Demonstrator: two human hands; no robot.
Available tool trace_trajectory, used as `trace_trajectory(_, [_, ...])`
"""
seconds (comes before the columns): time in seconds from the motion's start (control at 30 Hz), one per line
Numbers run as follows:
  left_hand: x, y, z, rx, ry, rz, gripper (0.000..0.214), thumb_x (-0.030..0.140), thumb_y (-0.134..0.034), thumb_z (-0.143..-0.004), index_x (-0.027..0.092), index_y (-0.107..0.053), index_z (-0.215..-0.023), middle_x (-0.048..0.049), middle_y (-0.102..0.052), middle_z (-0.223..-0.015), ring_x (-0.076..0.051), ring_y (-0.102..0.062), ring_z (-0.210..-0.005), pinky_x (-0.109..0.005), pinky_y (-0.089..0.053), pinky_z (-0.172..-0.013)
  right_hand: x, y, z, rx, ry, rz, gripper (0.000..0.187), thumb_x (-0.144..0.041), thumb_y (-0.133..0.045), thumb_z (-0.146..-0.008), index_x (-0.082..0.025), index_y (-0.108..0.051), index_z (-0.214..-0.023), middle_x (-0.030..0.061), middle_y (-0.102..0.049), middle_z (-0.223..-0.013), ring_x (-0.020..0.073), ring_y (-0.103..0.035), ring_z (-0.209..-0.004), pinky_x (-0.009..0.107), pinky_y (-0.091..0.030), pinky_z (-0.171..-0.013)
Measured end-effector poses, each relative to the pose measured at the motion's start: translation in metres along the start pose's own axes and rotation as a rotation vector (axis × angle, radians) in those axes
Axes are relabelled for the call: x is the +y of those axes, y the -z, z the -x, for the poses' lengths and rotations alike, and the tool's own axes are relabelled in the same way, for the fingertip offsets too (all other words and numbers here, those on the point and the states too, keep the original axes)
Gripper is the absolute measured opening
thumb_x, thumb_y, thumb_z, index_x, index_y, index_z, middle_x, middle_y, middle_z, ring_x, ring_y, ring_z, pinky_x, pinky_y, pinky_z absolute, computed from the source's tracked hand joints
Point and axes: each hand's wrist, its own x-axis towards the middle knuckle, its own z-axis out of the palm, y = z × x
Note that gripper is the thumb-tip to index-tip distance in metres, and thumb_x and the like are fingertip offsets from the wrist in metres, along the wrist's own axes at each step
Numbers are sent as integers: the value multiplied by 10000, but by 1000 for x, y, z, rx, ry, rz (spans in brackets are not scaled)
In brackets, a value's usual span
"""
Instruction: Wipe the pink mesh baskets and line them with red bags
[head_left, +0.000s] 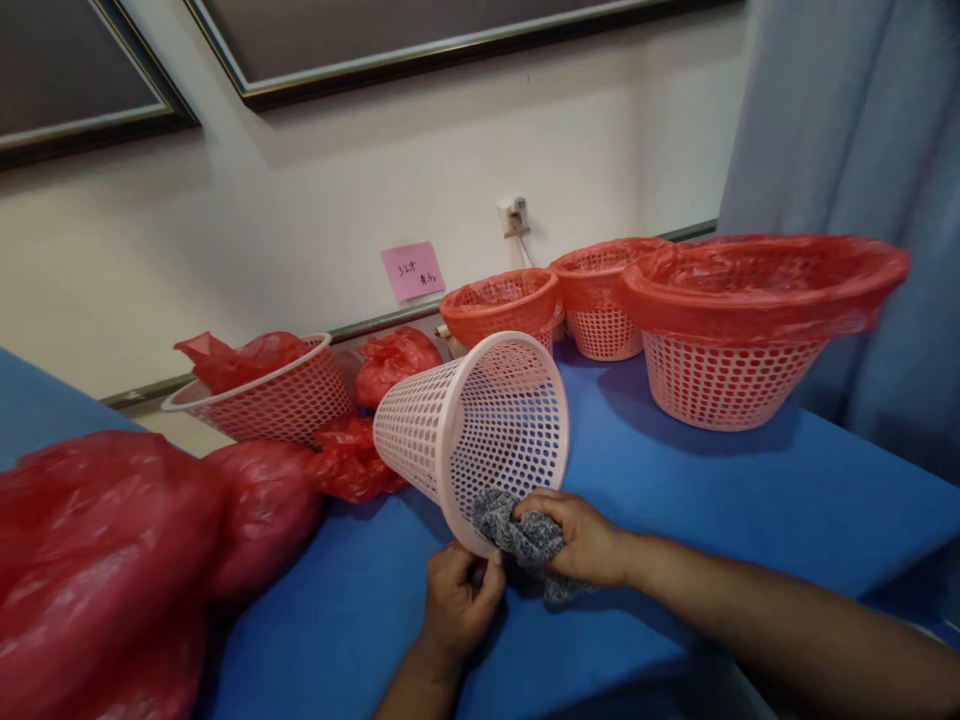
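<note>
A pale pink perforated plastic wastebasket [416, 420] is tipped on its side, its round mouth facing me. My left hand [461, 595] pinches the lower rim between thumb and fingers. My right hand [574, 540] is closed around a crumpled grey speckled cloth [517, 530], which touches the inside of the mouth near the bottom edge. Part of the cloth hangs below my right hand over the blue surface. Nothing lies inside the basket that I can make out.
The blue tabletop [675, 500] holds several wastebaskets with red liners, including a large one [735, 380] at right. Another basket [270, 390] leans at left. Filled red plastic bags [112, 560] crowd the left side. A pink note [412, 271] and a socket [514, 218] are on the wall.
</note>
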Motion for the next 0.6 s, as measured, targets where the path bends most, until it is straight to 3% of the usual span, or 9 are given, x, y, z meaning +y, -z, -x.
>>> trace_trajectory(0.07, [0, 0, 0, -5, -4, -11, 252, 149, -580, -891, 187, -550, -644, 63, -444, -527, -70, -378, -419, -199, -296, -436, 3, 3, -4, -15, -11, 30, 345, -153, -728, -748, -254, -709, -1078, 21, -705, -1078, 202, -685, -1003, 329, -564, -926])
trace_trajectory(0.17, [1, 0, 0, -13, -5, -29, 256, 149, -580, -893, 189, -541, -643, 63, -445, -527, -69, -374, -419, -204, -286, -436, 13, 21, -14, -47, -149, 360, 440, -81, -670, -732, -237, -713, -1141, 54, -680, -1131, 226, -636, -1068, 349, -521, -955])
trace_trajectory(0.3, [2, -1, 0, -25, 15, -45, 311, 161, -567, -905, 203, -473, -611, 65, -408, -517, -71, -365, -426, -212, -273, -439, 28, 58, -24, 100, -435, 741, 490, -108, -586, -852, -214, -647, -1327, 123, -628, -1254, 258, -581, -1140, 363, -467, -979])
trace_trajectory(0.4, [3, -1, 0, -37, 28, -42, 311, 171, -571, -904, 205, -467, -612, 58, -424, -525, -73, -368, -433, -217, -277, -446, 41, 82, -24, 271, -579, 763, 547, -135, -577, -884, -210, -583, -1425, 144, -601, -1306, 282, -578, -1179, 373, -450, -1005])
trace_trajectory(0.5, [4, -1, 1, -41, 32, -22, 299, 160, -571, -892, 204, -474, -612, 57, -428, -521, -75, -366, -433, -220, -286, -454, 55, 93, -20, 362, -700, 683, 609, -196, -618, -880, -196, -525, -1482, 157, -587, -1325, 305, -595, -1198, 384, -451, -1027])
trace_trajectory(0.6, [4, -2, 2, -43, 36, -7, 298, 153, -575, -880, 205, -477, -604, 59, -417, -510, -76, -362, -431, -222, -291, -457, 62, 87, -18, 362, -641, 639, 614, -181, -613, -873, -193, -510, -1478, 148, -582, -1347, 290, -597, -1225, 380, -433, -1079])
